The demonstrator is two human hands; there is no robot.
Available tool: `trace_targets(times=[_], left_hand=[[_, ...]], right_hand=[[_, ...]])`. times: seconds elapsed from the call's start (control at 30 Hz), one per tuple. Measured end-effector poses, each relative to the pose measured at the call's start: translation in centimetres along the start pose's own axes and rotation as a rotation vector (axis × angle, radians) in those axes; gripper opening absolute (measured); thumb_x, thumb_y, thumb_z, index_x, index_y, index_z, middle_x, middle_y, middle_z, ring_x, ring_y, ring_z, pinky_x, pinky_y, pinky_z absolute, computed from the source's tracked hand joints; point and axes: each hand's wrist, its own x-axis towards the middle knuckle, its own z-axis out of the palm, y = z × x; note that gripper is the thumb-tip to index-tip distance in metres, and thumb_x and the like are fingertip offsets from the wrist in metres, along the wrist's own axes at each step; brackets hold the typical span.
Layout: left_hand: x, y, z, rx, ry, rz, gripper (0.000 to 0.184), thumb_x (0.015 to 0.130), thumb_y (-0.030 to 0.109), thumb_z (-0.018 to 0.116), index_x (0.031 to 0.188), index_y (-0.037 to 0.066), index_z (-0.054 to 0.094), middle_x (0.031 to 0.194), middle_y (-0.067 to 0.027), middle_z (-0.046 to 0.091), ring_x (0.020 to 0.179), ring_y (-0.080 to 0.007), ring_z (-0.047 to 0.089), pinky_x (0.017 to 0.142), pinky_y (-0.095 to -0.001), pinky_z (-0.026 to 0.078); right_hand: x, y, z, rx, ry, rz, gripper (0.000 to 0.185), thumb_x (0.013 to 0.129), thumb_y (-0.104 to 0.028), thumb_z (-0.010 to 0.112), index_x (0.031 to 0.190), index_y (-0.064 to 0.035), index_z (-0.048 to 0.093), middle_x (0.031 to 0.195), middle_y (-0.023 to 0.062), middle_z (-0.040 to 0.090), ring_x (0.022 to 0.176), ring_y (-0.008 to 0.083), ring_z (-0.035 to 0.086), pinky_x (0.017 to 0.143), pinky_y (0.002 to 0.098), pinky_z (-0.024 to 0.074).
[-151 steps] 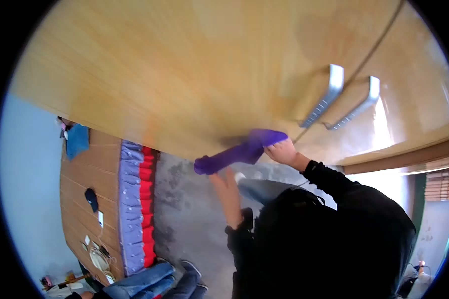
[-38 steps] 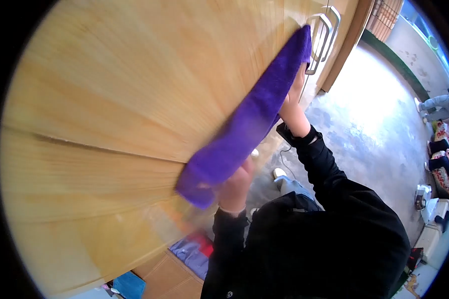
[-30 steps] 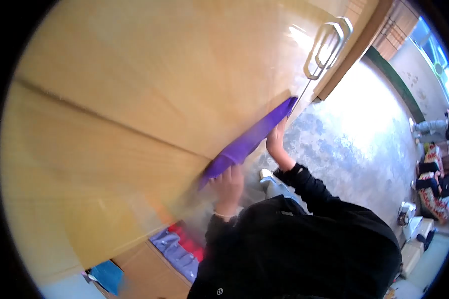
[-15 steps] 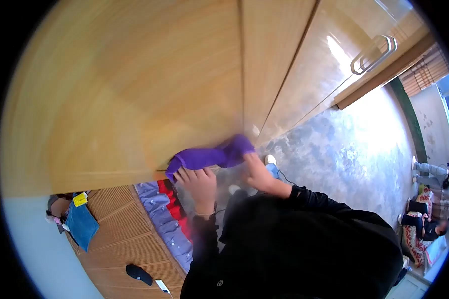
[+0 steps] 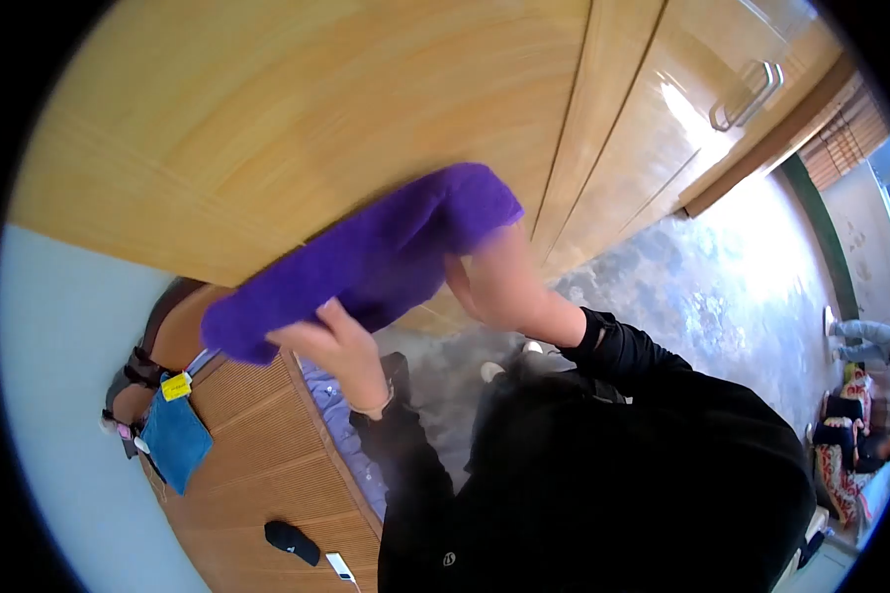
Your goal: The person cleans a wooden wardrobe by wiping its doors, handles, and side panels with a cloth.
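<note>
A purple cloth (image 5: 366, 252), like a towel, stretches between my hands in front of the yellow wooden wardrobe (image 5: 297, 128). My left hand (image 5: 341, 351) grips its lower left end, thumb raised at the near edge and fingertips partly covered by the fabric. At the upper right end, my right hand (image 5: 504, 277) holds the cloth, its fingers largely hidden under a fold and blurred by motion. The cloth's far edge lies close to the wardrobe; whether it touches I cannot tell.
A bed with a woven mat (image 5: 257, 445) lies at lower left, carrying a black cap (image 5: 292, 542), a white phone-like device (image 5: 340, 566) and a blue cushion (image 5: 176, 445). A metal handle (image 5: 747, 99) juts from the wardrobe door. Other people are at far right.
The purple cloth has been lifted and spread wider, its left end moving left and its right end upward. Both hands have moved with it, and the view has shifted.
</note>
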Motion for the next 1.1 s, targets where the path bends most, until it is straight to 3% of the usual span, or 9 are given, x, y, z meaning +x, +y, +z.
trace_targets(times=[0.2,0.27,0.37,0.67,0.73,0.77,0.87,1.1], left_hand=[[-0.3,-1.8,3.3,-0.057,0.162,-0.078,0.055,0.08,0.008,0.059,0.122,-0.013,0.029,0.123,-0.0296,0.039,0.111,-0.0351,0.043,0.097,-0.0392,0.03],[-1.2,-2.8,3.3,0.088,0.124,-0.005,0.05,0.079,0.008,0.059,0.118,-0.013,0.036,0.118,-0.0284,0.046,0.108,-0.0367,0.047,0.094,-0.0396,0.033],[-2.9,-3.3,3.0,-0.008,-0.028,-0.175,0.032,0.078,0.011,0.058,0.103,-0.009,0.053,0.109,-0.0257,0.055,0.102,-0.0397,0.05,0.09,-0.0411,0.036],[-11.0,-7.0,3.7,0.073,-0.176,-0.353,0.035,0.078,0.011,0.06,0.107,-0.007,0.052,0.104,-0.0262,0.056,0.1,-0.0391,0.053,0.085,-0.0408,0.04],[-11.2,-8.3,3.2,0.094,-0.261,-0.35,0.033,0.078,0.011,0.06,0.104,-0.008,0.053,0.1,-0.0262,0.058,0.096,-0.0395,0.054,0.082,-0.0412,0.041],[-10.7,-8.9,2.6,-0.048,-0.311,-0.38,0.029,0.079,0.012,0.059,0.099,-0.009,0.054,0.095,-0.0255,0.059,0.092,-0.0401,0.055,0.079,-0.0412,0.041],[-10.4,-10.0,1.7,0.012,-0.378,-0.413,0.026,0.08,0.012,0.057,0.096,-0.009,0.055,0.089,-0.0245,0.061,0.087,-0.0403,0.056,0.076,-0.0412,0.042],[-7.3,-13.7,0.3,-0.06,-0.644,-0.114,0.03,0.085,0.008,0.048,0.111,-0.008,0.047,0.114,-0.0252,0.05,0.105,-0.0377,0.048,0.093,-0.0382,0.033]], right_hand=[[0.0,1.7,1.4,-0.239,0.011,-0.025,0.037,0.073,-0.012,0.058,0.106,0.0015,0.051,0.101,0.0173,0.053,0.099,0.0348,0.048,0.087,0.0425,0.0361],[-2.2,2.8,2.3,-0.299,-0.123,-0.029,0.035,0.075,-0.013,0.057,0.106,0.001,0.051,0.102,0.0163,0.053,0.102,0.0331,0.048,0.091,0.0425,0.0359],[-4.0,2.5,2.2,-0.248,-0.217,0.014,0.031,0.075,-0.012,0.056,0.103,0.0011,0.052,0.103,0.016,0.053,0.101,0.0326,0.048,0.09,0.0419,0.0366],[-9.6,5.1,2.9,-0.112,-0.398,0.149,0.037,0.074,-0.01,0.056,0.107,0.0035,0.047,0.104,0.02,0.051,0.103,0.0373,0.046,0.091,0.0428,0.036],[-9.8,4.9,2.7,-0.076,-0.419,0.192,0.039,0.074,-0.01,0.057,0.109,0.004,0.046,0.106,0.0207,0.051,0.104,0.0381,0.045,0.091,0.0431,0.0355],[-9.5,4.7,2.7,-0.049,-0.438,0.231,0.041,0.075,-0.011,0.057,0.111,0.0045,0.046,0.109,0.0214,0.05,0.105,0.0388,0.044,0.092,0.0433,0.035],[-8.7,3.3,2.7,-0.067,-0.31,0.219,0.044,0.076,-0.012,0.058,0.114,0.0048,0.044,0.112,0.022,0.049,0.107,0.0394,0.044,0.091,0.0436,0.0358],[-6.6,1.6,4.3,-0.306,-0.105,0.21,0.039,0.075,-0.01,0.06,0.11,0.0034,0.05,0.11,0.0217,0.051,0.104,0.0402,0.047,0.091,0.0435,0.0372]])
